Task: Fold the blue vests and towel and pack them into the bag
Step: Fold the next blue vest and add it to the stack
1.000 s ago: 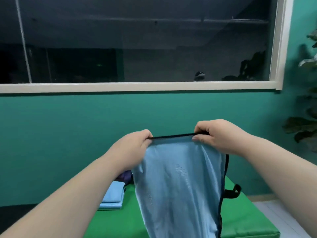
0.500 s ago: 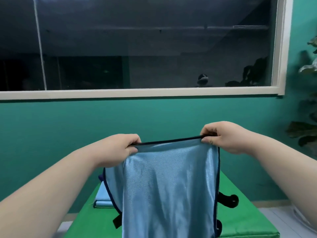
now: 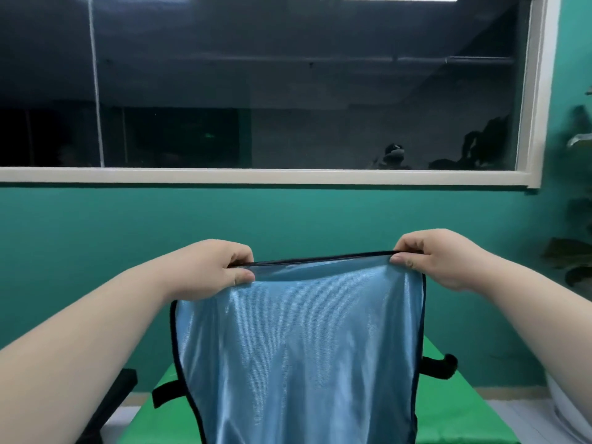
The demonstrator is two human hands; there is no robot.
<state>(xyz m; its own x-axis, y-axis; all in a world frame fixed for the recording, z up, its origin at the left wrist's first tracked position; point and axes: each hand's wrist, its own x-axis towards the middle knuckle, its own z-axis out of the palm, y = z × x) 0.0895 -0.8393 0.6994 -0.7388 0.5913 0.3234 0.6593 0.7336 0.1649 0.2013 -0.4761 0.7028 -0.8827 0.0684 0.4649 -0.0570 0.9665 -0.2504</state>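
Both arms outstretched; left hand (image 3: pixel 214 273) and right hand (image 3: pixel 439 258) pinch the blue vest (image 3: pixel 298 357) top hem, cloth hanging below fingers. Hands further apart than half a second ago, hem now taut.

Only a green padded table (image 3: pixel 461 415) near the teal wall (image 3: pixel 288 216), mostly hidden behind the hanging vest (image 3: pixel 298 357), with bare green seen on both sides.
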